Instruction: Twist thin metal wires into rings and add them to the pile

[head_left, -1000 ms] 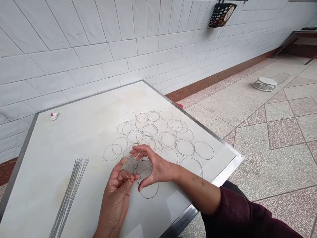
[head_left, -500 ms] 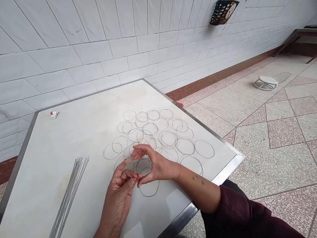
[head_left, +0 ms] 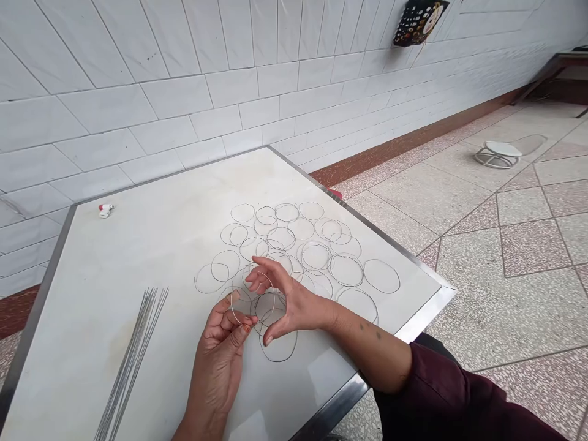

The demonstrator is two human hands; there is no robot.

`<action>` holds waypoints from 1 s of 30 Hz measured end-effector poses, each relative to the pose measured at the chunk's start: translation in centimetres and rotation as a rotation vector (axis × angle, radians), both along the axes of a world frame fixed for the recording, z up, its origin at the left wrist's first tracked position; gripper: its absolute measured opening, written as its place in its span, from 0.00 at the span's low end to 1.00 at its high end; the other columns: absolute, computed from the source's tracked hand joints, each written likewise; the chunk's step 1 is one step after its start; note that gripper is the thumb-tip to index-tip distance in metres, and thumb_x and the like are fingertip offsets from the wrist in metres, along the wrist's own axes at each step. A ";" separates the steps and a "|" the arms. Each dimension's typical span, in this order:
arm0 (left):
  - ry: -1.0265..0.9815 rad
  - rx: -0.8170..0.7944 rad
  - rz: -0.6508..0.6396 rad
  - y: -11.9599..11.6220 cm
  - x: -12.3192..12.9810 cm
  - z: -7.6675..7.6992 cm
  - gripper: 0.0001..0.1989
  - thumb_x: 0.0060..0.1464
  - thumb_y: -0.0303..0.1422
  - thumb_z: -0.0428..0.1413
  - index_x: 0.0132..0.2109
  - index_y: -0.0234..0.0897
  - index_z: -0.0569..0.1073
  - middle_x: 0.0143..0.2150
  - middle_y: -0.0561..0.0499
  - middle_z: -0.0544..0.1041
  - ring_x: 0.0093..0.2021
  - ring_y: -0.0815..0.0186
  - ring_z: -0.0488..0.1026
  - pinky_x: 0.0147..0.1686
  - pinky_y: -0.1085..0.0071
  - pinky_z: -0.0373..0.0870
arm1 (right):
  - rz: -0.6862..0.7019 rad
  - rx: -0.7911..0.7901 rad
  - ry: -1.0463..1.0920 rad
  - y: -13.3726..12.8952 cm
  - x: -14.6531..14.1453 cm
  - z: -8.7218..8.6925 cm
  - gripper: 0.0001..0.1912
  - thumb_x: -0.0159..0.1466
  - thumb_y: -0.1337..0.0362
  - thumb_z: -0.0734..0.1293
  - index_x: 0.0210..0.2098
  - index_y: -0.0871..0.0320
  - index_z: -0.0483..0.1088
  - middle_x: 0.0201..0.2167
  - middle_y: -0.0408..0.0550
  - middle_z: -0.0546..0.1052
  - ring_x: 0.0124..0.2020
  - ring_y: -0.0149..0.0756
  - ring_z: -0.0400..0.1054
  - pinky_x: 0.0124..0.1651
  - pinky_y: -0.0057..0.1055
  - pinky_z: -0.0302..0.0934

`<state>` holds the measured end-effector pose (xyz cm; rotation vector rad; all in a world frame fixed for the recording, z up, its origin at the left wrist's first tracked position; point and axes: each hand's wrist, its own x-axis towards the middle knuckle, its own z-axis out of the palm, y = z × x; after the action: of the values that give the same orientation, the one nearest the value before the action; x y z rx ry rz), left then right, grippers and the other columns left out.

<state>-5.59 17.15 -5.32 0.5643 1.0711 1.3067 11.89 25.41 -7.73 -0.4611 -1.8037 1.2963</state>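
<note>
A thin wire ring [head_left: 274, 297] stands up over the table, pinched near its lower edge by the thumb and fingers of my left hand [head_left: 218, 367]. My right hand [head_left: 301, 304] curves around the ring's right side with thumb and fingers spread apart. It grips nothing; whether its upper fingers touch the wire I cannot tell. Beneath and beyond both hands lie several more wire rings [head_left: 346, 285], many overlapping. Some are partly hidden by my hands. Left of my left hand is a bundle of straight grey wires [head_left: 131, 358].
The white table [head_left: 179, 245] has a metal edge and stands against a white tiled wall [head_left: 174, 110]. A small red and white item [head_left: 106, 210] sits at its far left corner. Across the floor, right of the table, is a low white stool [head_left: 498, 153]. A black patterned pouch [head_left: 418, 23] hangs on the wall.
My right thumb has moved away from my left fingertips, and the right hand has opened wider. My left hand still holds the ring. The view has shifted slightly.
</note>
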 end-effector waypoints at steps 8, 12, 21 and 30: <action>0.113 -0.010 0.011 0.1 -0.2 0.0 0.29 0.46 0.32 0.69 0.56 0.43 0.73 0.30 0.57 0.76 0.37 0.66 0.76 0.54 0.64 0.66 | -0.172 -0.438 0.030 0.2 0.4 1.1 0.16 0.65 0.54 0.68 0.48 0.54 0.69 0.31 0.41 0.72 0.25 0.27 0.64 0.26 0.25 0.59; 0.138 -0.015 0.032 0.2 -0.2 0.1 0.30 0.46 0.33 0.69 0.57 0.42 0.73 0.31 0.56 0.78 0.38 0.65 0.76 0.54 0.62 0.66 | -0.227 -0.475 -0.010 0.3 0.1 0.9 0.13 0.64 0.56 0.68 0.45 0.55 0.70 0.29 0.40 0.72 0.24 0.26 0.64 0.24 0.24 0.59; 0.064 -0.028 0.031 0.5 -0.4 -0.4 0.26 0.45 0.33 0.69 0.53 0.41 0.76 0.34 0.52 0.80 0.42 0.63 0.77 0.55 0.60 0.67 | -0.297 -0.480 -0.028 0.2 -0.1 0.7 0.12 0.64 0.57 0.68 0.44 0.55 0.70 0.28 0.40 0.71 0.23 0.26 0.63 0.22 0.23 0.59; 0.009 -0.004 0.025 0.5 -0.4 -0.3 0.20 0.49 0.37 0.68 0.50 0.39 0.78 0.35 0.49 0.81 0.44 0.61 0.78 0.58 0.57 0.66 | -0.329 -0.438 -0.047 0.2 -0.1 0.4 0.10 0.64 0.58 0.67 0.44 0.54 0.70 0.28 0.39 0.71 0.23 0.26 0.63 0.22 0.23 0.59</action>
<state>-5.97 17.62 -5.62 0.5560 1.0912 1.3247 11.84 25.64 -7.32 -0.9906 -1.3980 1.4468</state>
